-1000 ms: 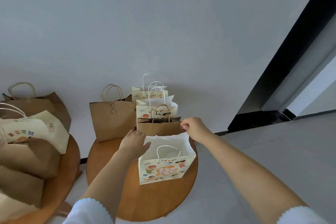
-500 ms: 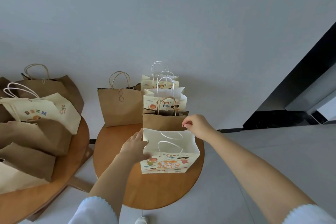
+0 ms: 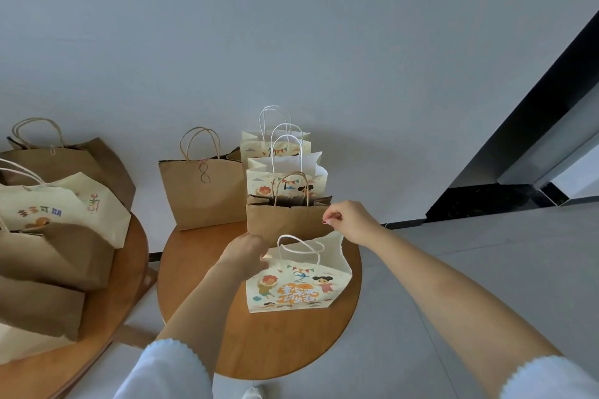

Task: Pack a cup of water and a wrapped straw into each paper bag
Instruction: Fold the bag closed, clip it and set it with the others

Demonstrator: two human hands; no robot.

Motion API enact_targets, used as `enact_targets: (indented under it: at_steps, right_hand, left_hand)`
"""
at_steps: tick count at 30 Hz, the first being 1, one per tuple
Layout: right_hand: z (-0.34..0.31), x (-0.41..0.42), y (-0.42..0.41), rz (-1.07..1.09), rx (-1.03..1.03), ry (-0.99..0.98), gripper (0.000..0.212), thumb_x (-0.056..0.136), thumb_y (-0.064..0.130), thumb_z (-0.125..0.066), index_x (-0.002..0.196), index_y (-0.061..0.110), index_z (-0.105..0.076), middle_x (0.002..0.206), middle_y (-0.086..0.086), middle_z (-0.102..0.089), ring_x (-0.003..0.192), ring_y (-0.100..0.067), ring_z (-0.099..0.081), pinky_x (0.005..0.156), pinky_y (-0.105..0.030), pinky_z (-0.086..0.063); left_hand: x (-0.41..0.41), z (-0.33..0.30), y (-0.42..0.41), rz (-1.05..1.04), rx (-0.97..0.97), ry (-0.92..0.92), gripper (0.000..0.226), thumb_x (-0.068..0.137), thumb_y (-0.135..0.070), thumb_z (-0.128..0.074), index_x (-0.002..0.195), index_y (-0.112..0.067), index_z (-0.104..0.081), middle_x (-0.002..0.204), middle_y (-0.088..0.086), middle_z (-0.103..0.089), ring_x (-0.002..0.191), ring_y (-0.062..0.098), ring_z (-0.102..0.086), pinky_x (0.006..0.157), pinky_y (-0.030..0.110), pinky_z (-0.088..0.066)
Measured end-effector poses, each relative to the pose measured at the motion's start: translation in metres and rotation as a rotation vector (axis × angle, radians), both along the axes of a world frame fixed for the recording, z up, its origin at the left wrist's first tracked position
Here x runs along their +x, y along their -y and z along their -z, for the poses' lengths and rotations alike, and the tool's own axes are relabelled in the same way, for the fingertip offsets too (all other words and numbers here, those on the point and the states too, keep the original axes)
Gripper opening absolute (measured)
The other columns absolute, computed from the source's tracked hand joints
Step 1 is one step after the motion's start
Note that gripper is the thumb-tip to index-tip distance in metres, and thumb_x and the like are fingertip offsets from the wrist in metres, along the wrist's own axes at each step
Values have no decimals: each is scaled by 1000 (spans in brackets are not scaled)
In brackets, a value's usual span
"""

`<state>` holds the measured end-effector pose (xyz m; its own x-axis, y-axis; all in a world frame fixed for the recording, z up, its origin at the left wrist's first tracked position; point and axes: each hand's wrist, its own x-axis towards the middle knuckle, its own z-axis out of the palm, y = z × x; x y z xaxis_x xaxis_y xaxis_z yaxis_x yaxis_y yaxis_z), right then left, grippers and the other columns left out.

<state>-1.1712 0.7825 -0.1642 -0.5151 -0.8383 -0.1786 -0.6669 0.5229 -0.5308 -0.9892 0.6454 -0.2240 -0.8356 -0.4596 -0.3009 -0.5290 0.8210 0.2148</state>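
A cream printed paper bag (image 3: 298,285) with white handles stands at the front of a round wooden table (image 3: 278,343). My left hand (image 3: 246,251) pinches its top left rim and my right hand (image 3: 348,220) pinches its top right corner. The bag's mouth looks pressed nearly flat and tilts toward me. Directly behind it stands a brown paper bag (image 3: 285,220), then two more cream printed bags (image 3: 285,178) in a row toward the wall. No cup or wrapped straw shows anywhere.
A larger brown bag (image 3: 204,194) stands at the table's back left. A second wooden table (image 3: 81,363) on the left carries several brown and cream bags (image 3: 58,214). A grey wall is behind, grey floor and a dark door frame (image 3: 518,152) to the right.
The bag's mouth was spread wide a second ago; both hands have since drawn its rim together and up, so the printed front now faces me. The view has shifted right and down.
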Motion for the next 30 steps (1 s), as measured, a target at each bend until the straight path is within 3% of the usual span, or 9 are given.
enact_targets:
  at_steps: [2,4,8,16,17,19,21,25,30]
  right_hand:
    - [3,0,-2,18,-4,-4,20,95,10,-55,111,7,-67,111,-10,-65,99,-18,-60,82,-19,-44]
    - [5,1,-5,51,-23,-5,17,93,12,-58,107,6,-66,106,-11,-66,90,-15,-59,79,-19,-44]
    - [6,6,-13,8,-45,1,11,91,14,-62,96,7,-68,99,-7,-67,82,-9,-55,71,-14,-41]
    - [26,28,-46,-61,-93,-58,15,94,14,-57,100,8,-69,97,2,-59,81,-4,-50,68,-5,-36]
    - [29,32,-50,-61,-104,-62,16,94,14,-56,101,7,-68,98,4,-58,83,-3,-50,67,-4,-36]
    - [37,41,-58,-73,-93,-71,19,96,17,-54,106,8,-67,104,2,-59,91,-3,-54,64,-2,-36]
    - [45,49,-63,-100,-30,-68,27,96,23,-53,117,10,-64,117,0,-60,106,-10,-58,63,-1,-37]
    - [51,61,-57,-134,49,-65,36,96,29,-53,129,15,-58,130,1,-59,115,-12,-58,72,-1,-38]
    - [50,66,-28,-96,-6,-141,30,95,30,-54,119,15,-66,119,1,-66,105,-13,-62,67,4,-28]
  left_hand:
    - [-4,-1,-1,-46,38,-32,31,88,-29,-65,112,-17,-49,111,2,-60,88,17,-54,71,23,-45]
    - [-8,-2,-2,-27,39,-11,42,87,-33,-66,120,-19,-44,113,3,-61,89,18,-56,69,23,-45]
    - [-17,2,-7,59,-36,46,38,89,-44,-59,119,-21,-56,110,-1,-65,95,16,-55,88,26,-38]
    - [-34,12,-11,32,-40,104,38,93,-47,-52,115,-17,-63,112,0,-65,112,16,-55,117,40,-13]
    - [-35,13,-11,6,-18,94,38,93,-47,-53,113,-16,-63,110,1,-65,109,17,-55,115,38,-20]
    - [-36,14,-11,-73,52,53,37,90,-48,-57,107,-15,-64,105,2,-65,98,17,-55,93,30,-41]
    - [-37,13,-11,-120,92,31,38,89,-47,-59,106,-14,-64,101,3,-65,89,16,-54,75,25,-43]
    - [-38,11,-12,-131,69,44,37,91,-47,-56,105,-13,-64,101,3,-64,86,15,-49,72,23,-40]
    - [-37,14,-10,-161,78,49,37,88,-48,-60,104,-14,-64,102,3,-65,97,19,-55,77,25,-43]
